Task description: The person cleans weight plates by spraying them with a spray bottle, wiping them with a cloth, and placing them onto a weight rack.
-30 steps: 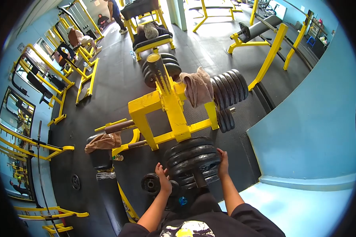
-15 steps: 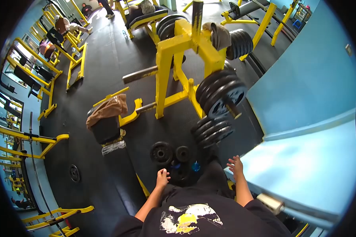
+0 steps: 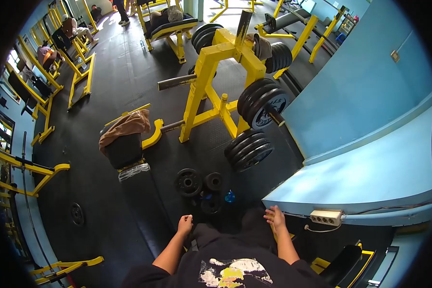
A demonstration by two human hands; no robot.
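My left hand (image 3: 185, 224) is held above my dark trousers with its fingers curled in, and no object shows in it. My right hand (image 3: 276, 219) hovers beside my right thigh, fingers apart and holding nothing. On the floor in front of me lie a large weight plate (image 3: 188, 182), a smaller plate (image 3: 214, 181) and another plate (image 3: 210, 205). A blue bottle (image 3: 230, 196) stands beside them, close ahead of both hands. Neither hand touches these things.
Ahead stands a yellow plate rack (image 3: 192, 103) loaded with black plates (image 3: 263, 103). A bench with a brown cloth (image 3: 125, 128) is at left. A ledge (image 3: 360, 177) and power strip (image 3: 326, 217) are at right. Other people sit or stand farther back.
The view has turned, so the rack's lower plates and the floor plates sit farther left and the power strip shows fully. Both hands keep nearly the same pose, slightly lower in view.
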